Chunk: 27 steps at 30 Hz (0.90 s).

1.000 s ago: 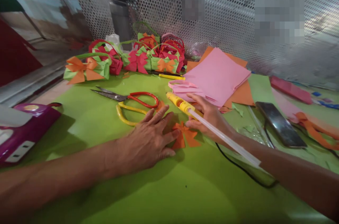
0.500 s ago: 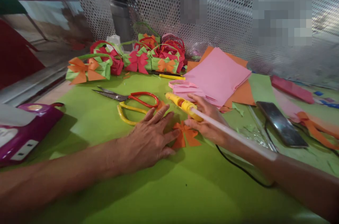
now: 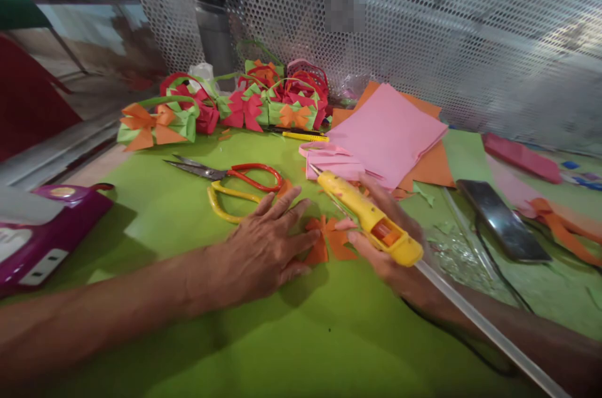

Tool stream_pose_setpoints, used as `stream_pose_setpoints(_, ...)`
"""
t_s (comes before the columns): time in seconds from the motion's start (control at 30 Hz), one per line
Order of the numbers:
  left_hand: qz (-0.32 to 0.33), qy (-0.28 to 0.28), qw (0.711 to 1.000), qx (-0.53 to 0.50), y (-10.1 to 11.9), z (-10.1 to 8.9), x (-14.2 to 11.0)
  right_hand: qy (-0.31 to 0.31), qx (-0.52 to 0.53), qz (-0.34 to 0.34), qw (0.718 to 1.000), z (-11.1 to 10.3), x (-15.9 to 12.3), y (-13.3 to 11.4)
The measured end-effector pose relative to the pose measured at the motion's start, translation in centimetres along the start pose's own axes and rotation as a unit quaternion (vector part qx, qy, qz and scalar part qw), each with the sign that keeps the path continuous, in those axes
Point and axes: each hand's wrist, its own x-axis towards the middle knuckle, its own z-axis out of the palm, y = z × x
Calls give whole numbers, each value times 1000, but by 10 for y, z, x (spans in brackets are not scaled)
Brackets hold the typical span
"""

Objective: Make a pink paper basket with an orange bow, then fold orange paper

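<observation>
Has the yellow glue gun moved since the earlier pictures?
Yes. Judged against the scissors, the yellow glue gun has shifted right and toward the person.

Yellow glue gun [image 3: 361, 205], orange bow [image 3: 339, 244], red-and-yellow scissor handles [image 3: 212, 202], plain pink paper [image 3: 385, 128]

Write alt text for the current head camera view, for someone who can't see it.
Above a green tabletop, a person's right hand holds a yellow glue gun with a translucent glue stick; the left hand lies spread at an orange paper bow. Red-and-yellow-handled metal scissors lie open nearby, before red and green paper baskets.
</observation>
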Motion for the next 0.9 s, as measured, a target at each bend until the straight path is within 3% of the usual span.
stream_pose_setpoints(0.2,6,17,1000,-15,0,0,0,-32,-33,-35,998,10,-2,-4)
stream_pose_setpoints(0.37,12,10,1000,-26,-1,-2,1,-19,-47,-77,996,17,-2,0)
stream_pose_setpoints(0.9,10,8,1000,-1,2,-1,0,-2,-120,-95,988,20,2,-1)
